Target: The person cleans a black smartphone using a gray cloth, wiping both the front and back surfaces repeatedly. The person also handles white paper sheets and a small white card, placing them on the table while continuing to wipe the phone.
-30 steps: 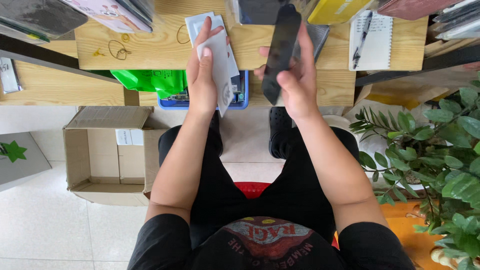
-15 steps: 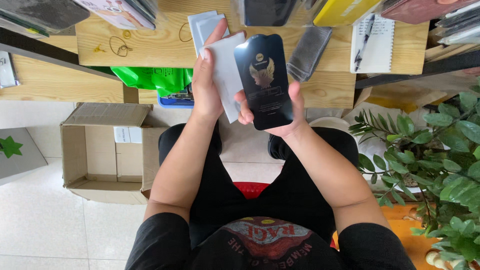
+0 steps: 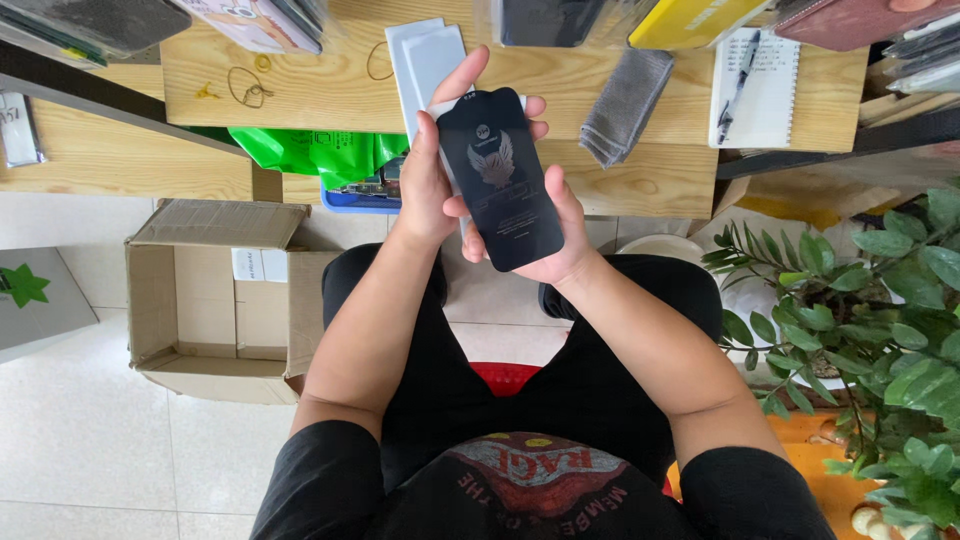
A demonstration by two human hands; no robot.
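A flat black rectangular panel (image 3: pixel 498 180) with a pale winged emblem, shaped like a phone screen protector, is held over my lap in both hands. My right hand (image 3: pixel 553 240) supports its lower end from underneath, thumb at its left edge. My left hand (image 3: pixel 432 165) grips its upper left side, fingers curled over the top, with a white sheet (image 3: pixel 447 105) pinched behind the panel. Two pale grey flat packets (image 3: pixel 425 55) lie on the wooden table (image 3: pixel 640 180) just beyond my hands.
A grey folded cloth (image 3: pixel 625 105), a notepad with a pen (image 3: pixel 755 85), rubber bands (image 3: pixel 250 85) and stacked packages sit on the table. Below it are a green bag (image 3: pixel 315 150), a blue tray (image 3: pixel 360 200) and an open cardboard box (image 3: pixel 215 295). A leafy plant (image 3: pixel 870 330) stands at right.
The black panel was edge-on in my right hand a second ago; it has turned face-up and come down toward me, and my left hand has closed in to grip its upper side.
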